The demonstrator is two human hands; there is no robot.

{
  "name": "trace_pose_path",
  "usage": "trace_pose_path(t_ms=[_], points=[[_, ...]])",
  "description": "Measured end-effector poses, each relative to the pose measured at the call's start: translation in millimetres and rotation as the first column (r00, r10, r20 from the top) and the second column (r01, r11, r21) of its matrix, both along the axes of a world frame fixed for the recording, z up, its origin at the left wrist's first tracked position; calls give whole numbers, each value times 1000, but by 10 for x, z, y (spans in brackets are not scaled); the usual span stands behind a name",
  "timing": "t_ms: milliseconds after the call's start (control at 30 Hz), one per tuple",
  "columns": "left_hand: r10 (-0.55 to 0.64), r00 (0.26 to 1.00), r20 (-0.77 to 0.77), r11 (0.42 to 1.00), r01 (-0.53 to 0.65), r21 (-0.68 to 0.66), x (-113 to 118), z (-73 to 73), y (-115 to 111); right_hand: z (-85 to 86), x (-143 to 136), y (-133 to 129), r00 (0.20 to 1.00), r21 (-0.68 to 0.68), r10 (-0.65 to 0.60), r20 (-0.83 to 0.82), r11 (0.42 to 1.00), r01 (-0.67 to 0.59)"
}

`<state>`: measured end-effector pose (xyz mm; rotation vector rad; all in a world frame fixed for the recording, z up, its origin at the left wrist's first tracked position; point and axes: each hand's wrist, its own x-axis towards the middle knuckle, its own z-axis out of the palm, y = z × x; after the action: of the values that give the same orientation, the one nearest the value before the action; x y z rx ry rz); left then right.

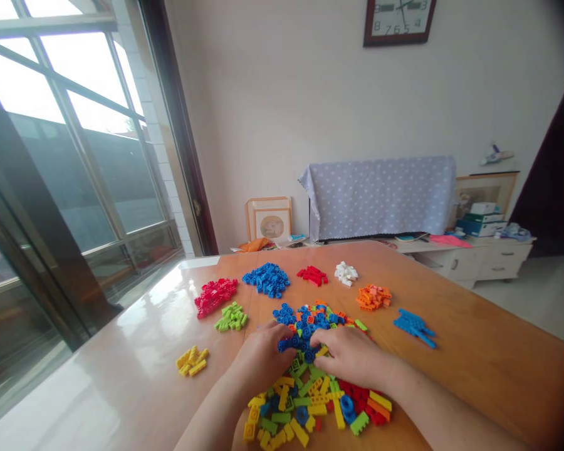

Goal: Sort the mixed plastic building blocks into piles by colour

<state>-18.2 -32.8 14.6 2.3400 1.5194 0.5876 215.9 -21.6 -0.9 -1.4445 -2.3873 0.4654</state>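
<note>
A mixed heap of toy building bricks (317,399) spreads over the near middle of the table, in yellow, green, red, orange and blue. Both hands reach into its far part, where blue round bricks (305,341) lie thickest. My left hand (266,349) is at the left side of these blue pieces, thumb and fingers apart, with a few blue bricks beside the fingertips. On the right side, my right hand (352,356) rests over the heap with its fingers spread, fingertips touching or close to the blue bricks. Some fingertips are hidden among the pieces.
Sorted piles surround the heap: yellow (192,361), light green (231,317), dark pink (215,295), blue (267,279), red (313,275), white (346,273), orange (374,297) and long blue pieces (414,327). Beyond the wooden table (479,369) stands a white cabinet (486,262).
</note>
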Motion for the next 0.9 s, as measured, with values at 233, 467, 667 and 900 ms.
trace_pose_path(t_ms=[233,467,667,900], points=[[-16,998,-64,1000,16,0,34,-107,15,-99,35,148,996,17,-88,-34,996,89],[-44,999,4,998,44,-38,24,-67,26,-162,163,268,953,-91,-123,-278,991,102],[-45,998,36,999,45,0,3,-161,88,-258,250,369,920,-103,-148,-363,988,118],[-42,998,51,999,41,4,11,-161,91,-204,247,308,926,-113,-162,-341,985,130]])
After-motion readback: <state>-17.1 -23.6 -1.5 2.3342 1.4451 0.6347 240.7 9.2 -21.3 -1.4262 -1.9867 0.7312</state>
